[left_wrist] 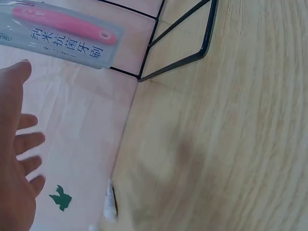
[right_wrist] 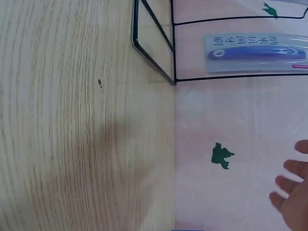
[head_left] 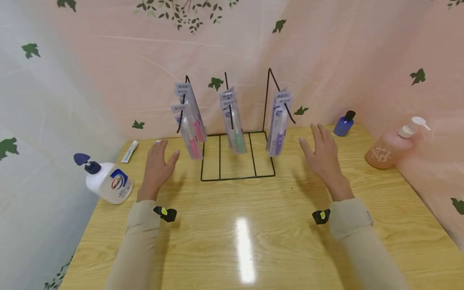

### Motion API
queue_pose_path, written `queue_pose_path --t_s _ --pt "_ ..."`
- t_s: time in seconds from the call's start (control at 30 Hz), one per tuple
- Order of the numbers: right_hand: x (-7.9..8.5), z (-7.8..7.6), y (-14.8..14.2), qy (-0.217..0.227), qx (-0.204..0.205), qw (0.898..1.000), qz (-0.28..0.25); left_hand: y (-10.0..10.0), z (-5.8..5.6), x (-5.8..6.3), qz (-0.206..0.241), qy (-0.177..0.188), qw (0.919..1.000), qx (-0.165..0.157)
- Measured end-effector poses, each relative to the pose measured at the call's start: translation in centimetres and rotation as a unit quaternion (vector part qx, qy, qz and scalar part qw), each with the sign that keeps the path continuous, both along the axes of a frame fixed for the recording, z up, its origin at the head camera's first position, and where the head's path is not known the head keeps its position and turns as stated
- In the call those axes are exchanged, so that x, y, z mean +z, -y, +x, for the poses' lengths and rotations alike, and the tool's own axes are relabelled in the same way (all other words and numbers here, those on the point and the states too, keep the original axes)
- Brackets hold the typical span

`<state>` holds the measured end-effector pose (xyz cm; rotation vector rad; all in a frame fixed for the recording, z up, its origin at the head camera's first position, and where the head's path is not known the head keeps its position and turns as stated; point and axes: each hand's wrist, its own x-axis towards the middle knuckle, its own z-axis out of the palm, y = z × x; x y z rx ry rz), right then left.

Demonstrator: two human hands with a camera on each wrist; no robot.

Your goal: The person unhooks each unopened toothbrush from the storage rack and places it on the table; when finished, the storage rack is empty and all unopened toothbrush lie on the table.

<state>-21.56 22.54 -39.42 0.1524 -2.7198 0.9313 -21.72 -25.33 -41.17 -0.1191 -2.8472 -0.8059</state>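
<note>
Over the table's left side my left hand [head_left: 157,167] hovers with loosely extended fingers, holding nothing. My right hand [head_left: 325,159] is likewise held in the air on the right, fingers spread and nothing in them. Between them stands a black wire rack [head_left: 237,178] with packaged toothbrushes hanging from its hooks. Pink toothbrushes [head_left: 193,145] hang on the left, green toothbrushes [head_left: 239,139] in the middle and purple toothbrushes [head_left: 279,135] on the right. In the left wrist view, a pink toothbrush pack [left_wrist: 62,29] is near my thumb; the right wrist view shows a purple toothbrush pack [right_wrist: 255,53] beyond my fingers.
A white pump bottle [head_left: 112,183] and a small toothpaste tube [head_left: 129,152] are on the left of the wooden table [head_left: 217,233]. To the right are a small blue bottle [head_left: 343,125] and a peach pump bottle [head_left: 388,149]. Pink cloth [head_left: 145,60] hangs behind.
</note>
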Motion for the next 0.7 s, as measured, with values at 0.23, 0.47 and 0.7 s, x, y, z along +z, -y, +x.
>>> queue_pose_path --t_s 0.23,0.47,0.7 --pt "0.8 2.1 0.7 -0.177 -0.004 0.966 -0.186 -0.3 1.2 -2.3 0.115 0.054 0.9903 -0.057" --pt "0.4 3.7 2.9 -0.259 0.055 0.919 -0.293 -2.2 1.6 -5.5 0.116 0.102 0.9804 -0.122" --pt "-0.4 4.4 8.5 -0.254 0.208 0.879 -0.345 -3.3 1.3 -7.4 0.146 0.102 0.976 -0.125"
